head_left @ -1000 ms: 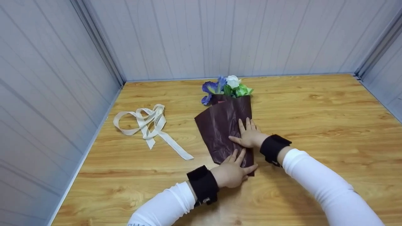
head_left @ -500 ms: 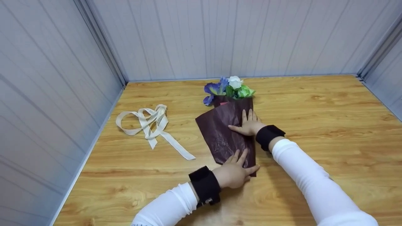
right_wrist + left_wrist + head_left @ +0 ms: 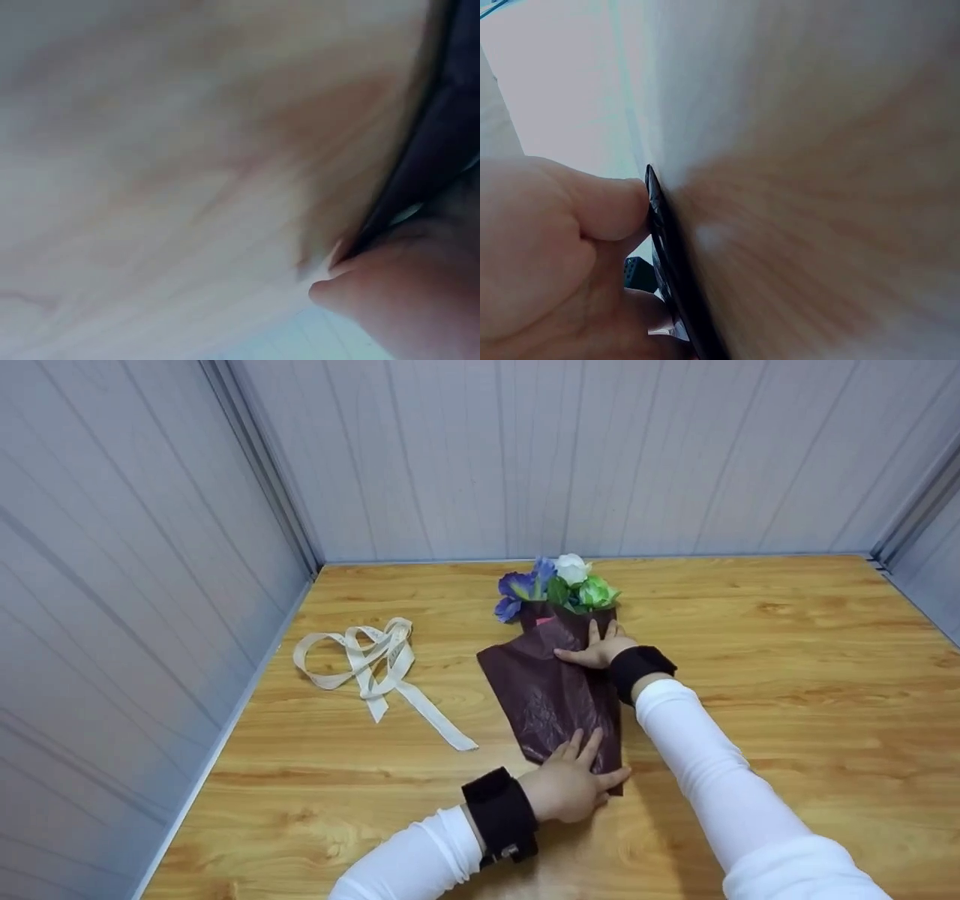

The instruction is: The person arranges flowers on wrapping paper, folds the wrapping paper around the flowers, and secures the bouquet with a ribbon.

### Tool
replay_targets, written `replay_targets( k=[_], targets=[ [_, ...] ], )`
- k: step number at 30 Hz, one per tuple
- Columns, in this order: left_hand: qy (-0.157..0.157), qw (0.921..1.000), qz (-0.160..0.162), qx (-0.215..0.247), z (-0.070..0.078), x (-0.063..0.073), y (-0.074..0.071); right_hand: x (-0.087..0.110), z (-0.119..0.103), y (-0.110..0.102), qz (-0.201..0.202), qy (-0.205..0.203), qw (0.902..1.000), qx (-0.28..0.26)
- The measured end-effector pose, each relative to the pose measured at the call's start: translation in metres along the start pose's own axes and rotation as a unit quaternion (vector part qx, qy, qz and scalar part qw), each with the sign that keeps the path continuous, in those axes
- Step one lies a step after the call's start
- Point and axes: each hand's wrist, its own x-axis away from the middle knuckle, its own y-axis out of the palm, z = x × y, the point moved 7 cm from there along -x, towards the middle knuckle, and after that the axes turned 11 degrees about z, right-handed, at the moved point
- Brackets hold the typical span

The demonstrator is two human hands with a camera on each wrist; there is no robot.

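A bouquet wrapped in dark maroon paper (image 3: 536,697) lies on the table, its flower heads toward the back wall. A purple-blue flower (image 3: 517,589), a white flower (image 3: 572,569) and a green flower (image 3: 596,592) stick out at the top. With fingers spread, my left hand (image 3: 570,787) presses on the bottom end of the paper. My right hand (image 3: 602,649) rests with straight fingers on the upper right side of the wrap, just under the flowers. In the left wrist view, the thumb (image 3: 615,210) touches the paper's dark edge (image 3: 679,277). The stems are hidden inside the wrap.
A loosely looped cream ribbon (image 3: 375,660) with faint print lies left of the bouquet, one tail reaching toward the paper. Grey panel walls (image 3: 600,457) bound the wooden table (image 3: 787,697) at the back and both sides.
My right hand has slid up along the paper's right side toward the flowers. The left hand keeps its place on the bottom end. The head view has shifted slightly.
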Motion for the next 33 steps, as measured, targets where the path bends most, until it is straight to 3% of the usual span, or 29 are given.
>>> replay_targets(
  k=[8, 15, 20, 23, 26, 29, 33],
  targets=[
    [0.004, 0.9999, -0.004, -0.011, 0.006, 0.0, 0.006, -0.004, 0.008, 0.0, -0.027, 0.007, 0.9994, -0.022],
    [0.007, 0.9998, -0.015, -0.012, 0.012, 0.001, 0.01, -0.005, 0.019, 0.003, -0.048, 0.024, 0.9958, -0.073],
    [0.01, 0.9999, -0.011, -0.004, 0.01, 0.004, 0.012, -0.007, 0.017, 0.008, 0.0, 0.001, 1.0, -0.004],
    [0.005, 0.9998, -0.016, 0.012, 0.008, 0.005, 0.011, 0.003, 0.006, 0.017, 0.029, -0.051, 0.9968, 0.054],
    [0.006, 0.9998, -0.018, 0.012, 0.007, 0.004, 0.009, 0.026, -0.003, 0.028, 0.048, -0.127, 0.9881, 0.072],
    [0.006, 0.9998, -0.018, 0.003, 0.005, 0.003, 0.006, 0.057, -0.009, 0.035, 0.05, -0.224, 0.9717, 0.056],
    [0.004, 0.9996, -0.026, -0.006, 0.003, 0.003, 0.005, 0.084, -0.015, 0.039, 0.021, -0.338, 0.9401, 0.039]
  ],
)
